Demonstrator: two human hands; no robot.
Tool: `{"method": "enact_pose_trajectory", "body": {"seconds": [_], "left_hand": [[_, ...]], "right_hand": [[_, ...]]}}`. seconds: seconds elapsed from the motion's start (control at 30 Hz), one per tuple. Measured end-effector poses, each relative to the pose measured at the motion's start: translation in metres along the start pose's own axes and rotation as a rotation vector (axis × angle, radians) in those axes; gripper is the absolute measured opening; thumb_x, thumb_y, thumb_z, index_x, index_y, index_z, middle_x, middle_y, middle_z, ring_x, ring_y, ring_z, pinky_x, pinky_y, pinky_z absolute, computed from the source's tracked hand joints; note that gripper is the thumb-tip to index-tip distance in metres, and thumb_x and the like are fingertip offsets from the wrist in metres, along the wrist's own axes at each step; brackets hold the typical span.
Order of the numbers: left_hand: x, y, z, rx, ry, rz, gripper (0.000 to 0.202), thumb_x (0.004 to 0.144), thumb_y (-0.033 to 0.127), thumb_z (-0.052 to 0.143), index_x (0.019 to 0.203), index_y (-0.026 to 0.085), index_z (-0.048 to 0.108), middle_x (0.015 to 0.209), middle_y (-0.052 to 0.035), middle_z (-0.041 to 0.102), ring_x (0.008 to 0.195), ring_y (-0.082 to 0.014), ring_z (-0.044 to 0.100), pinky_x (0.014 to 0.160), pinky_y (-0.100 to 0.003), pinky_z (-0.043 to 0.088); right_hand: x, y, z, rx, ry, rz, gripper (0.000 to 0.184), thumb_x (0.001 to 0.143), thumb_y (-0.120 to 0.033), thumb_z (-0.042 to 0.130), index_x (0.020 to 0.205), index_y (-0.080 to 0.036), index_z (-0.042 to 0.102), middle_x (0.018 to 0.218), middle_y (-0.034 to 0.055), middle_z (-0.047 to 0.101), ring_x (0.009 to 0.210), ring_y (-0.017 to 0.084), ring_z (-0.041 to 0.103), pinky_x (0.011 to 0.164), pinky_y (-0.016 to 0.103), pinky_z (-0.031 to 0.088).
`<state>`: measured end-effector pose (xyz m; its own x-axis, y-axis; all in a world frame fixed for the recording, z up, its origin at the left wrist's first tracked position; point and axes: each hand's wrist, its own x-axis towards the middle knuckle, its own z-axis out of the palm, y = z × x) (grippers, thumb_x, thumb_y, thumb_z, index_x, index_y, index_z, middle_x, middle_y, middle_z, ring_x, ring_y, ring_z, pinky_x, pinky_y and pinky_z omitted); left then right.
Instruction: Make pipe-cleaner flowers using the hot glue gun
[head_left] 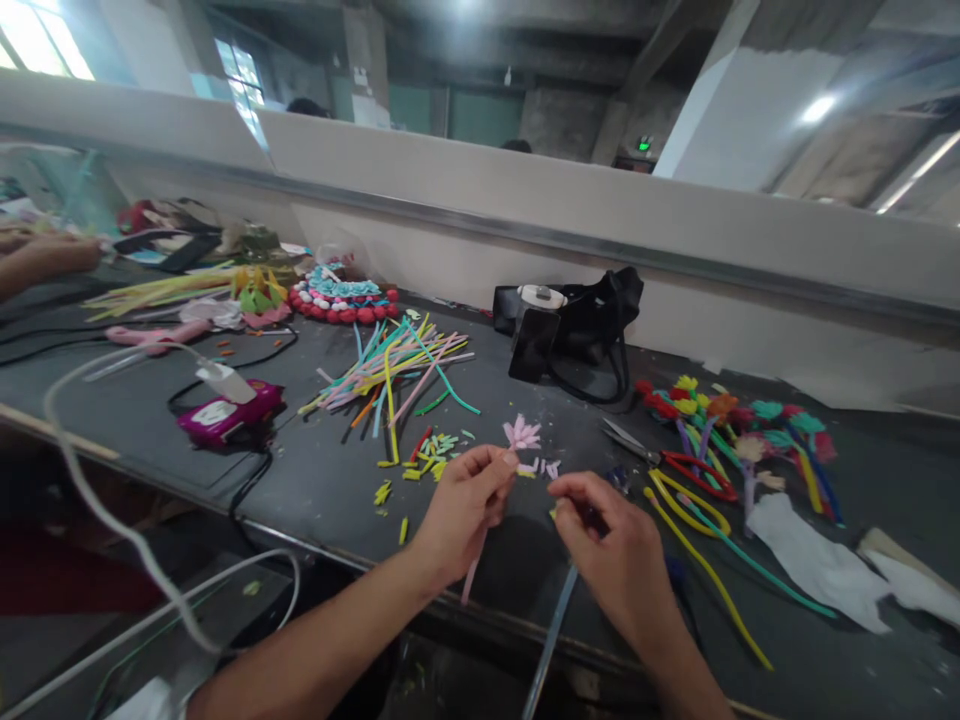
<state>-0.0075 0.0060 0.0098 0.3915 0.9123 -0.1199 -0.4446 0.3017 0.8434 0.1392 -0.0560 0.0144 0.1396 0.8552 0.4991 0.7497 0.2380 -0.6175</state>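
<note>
Head view: left hand (461, 505) is closed, pinching the pink stem (471, 578) at the table (315, 480) edge, with the pink tuft (521, 433) just beside its fingertips. Right hand (607, 545) is closed on the grey strip (551, 635). Stem judged light, bendable and easily crushed; grip the shaft, not the tuft.

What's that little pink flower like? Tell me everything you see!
The pink flower is a small tuft of pale, fringed petals, soft-looking like foam or fuzzy wire. It seems to top a thin pink stem pinched in the left hand; the stem's end pokes out below that hand. The right hand is close, not touching it.
</note>
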Motion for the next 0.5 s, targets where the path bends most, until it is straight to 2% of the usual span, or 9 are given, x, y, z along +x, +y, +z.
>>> {"method": "enact_pose_trajectory", "body": {"seconds": [0.17,0.4,0.5], "left_hand": [[-0.002,-0.006,0.004,-0.031,-0.001,-0.054,0.033,0.072,0.039,0.076,0.067,0.016,0.053,0.052,0.0077,0.041,0.042,-0.0029,0.026,0.040,-0.019,0.016],[-0.006,-0.008,0.008,-0.055,-0.016,-0.095,0.035,0.070,0.040,0.077,0.067,0.015,0.053,0.053,0.0075,0.042,0.042,-0.0022,0.027,0.039,-0.018,0.016],[-0.004,-0.005,0.005,-0.065,-0.008,-0.074,0.034,0.070,0.039,0.077,0.067,0.015,0.052,0.053,0.0079,0.041,0.042,-0.0021,0.027,0.040,-0.017,0.017]], "right_hand": [[0.002,0.000,0.006,0.051,-0.004,0.041,0.019,0.086,-0.037,0.061,0.096,-0.022,0.067,0.083,0.0013,0.068,0.069,0.013,0.061,0.057,0.022,0.046],[0.003,-0.008,0.008,0.029,0.064,0.013,0.013,0.086,-0.028,0.058,0.076,-0.021,0.063,0.066,-0.0030,0.062,0.053,0.010,0.053,0.053,0.021,0.043],[0.001,0.000,0.006,0.002,0.011,0.016,0.009,0.084,-0.023,0.056,0.076,-0.022,0.061,0.067,-0.0027,0.061,0.056,0.012,0.054,0.055,0.023,0.044]]}}
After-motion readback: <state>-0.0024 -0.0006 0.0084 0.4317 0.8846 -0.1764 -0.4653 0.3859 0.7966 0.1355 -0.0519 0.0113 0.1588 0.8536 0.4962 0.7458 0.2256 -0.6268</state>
